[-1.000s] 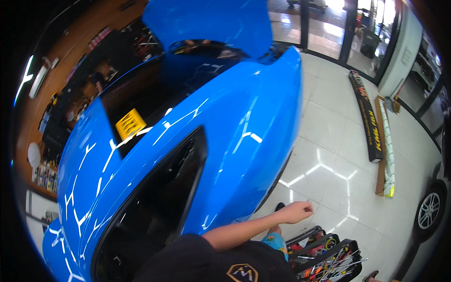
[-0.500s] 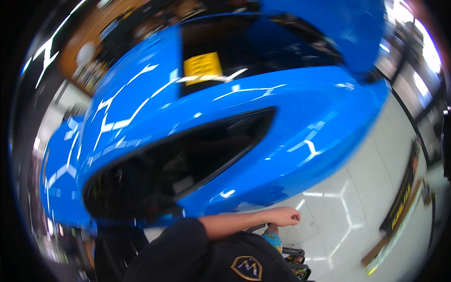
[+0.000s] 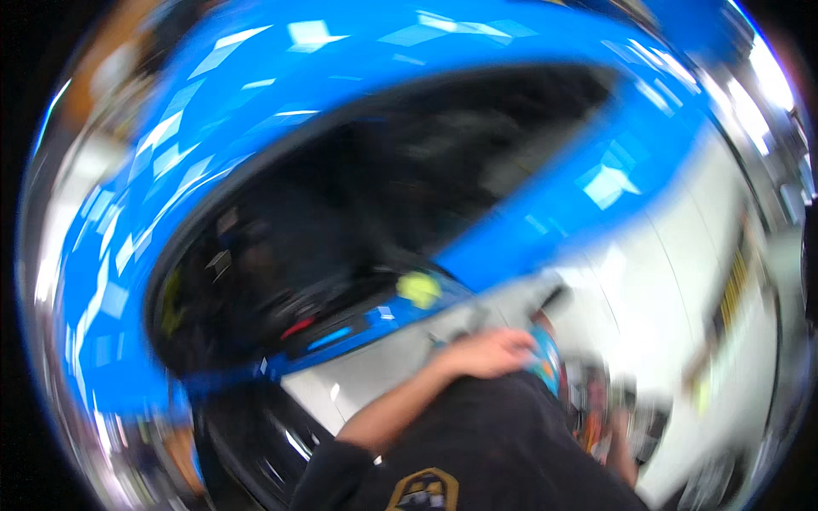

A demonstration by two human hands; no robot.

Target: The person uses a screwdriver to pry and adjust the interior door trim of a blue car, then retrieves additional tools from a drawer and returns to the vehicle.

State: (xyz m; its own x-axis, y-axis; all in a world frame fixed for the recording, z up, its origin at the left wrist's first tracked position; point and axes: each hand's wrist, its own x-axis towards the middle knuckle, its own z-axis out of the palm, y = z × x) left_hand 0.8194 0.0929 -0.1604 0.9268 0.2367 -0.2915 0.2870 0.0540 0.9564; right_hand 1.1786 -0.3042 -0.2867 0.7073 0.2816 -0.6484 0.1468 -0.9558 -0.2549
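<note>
My left arm reaches in across the front of my dark shirt, with my left hand (image 3: 487, 351) in front of my patterned turquoise shorts (image 3: 547, 358). Its fingers are smeared by motion, and nothing shows clearly in them. Ahead of the hand spreads the glossy blue bodywork of a car (image 3: 545, 230), with a long dark side window (image 3: 358, 196). A blurred yellow-green patch (image 3: 418, 290) sits at the window's lower edge. Lower right, a skin-coloured blur looks like my right forearm (image 3: 623, 451). Where its hand ends cannot be made out.
Blurred red, orange and dark items (image 3: 592, 404) stand to the right of my legs. A long dark strip with yellow marks (image 3: 734, 285) lies on the pale tiled floor (image 3: 656, 255) at far right. A dark glossy shape (image 3: 256, 434) is at lower left.
The view has swung closer to the car's side, so the window fills more of it. My left hand has moved left and up in the picture. The yellow-green patch has appeared.
</note>
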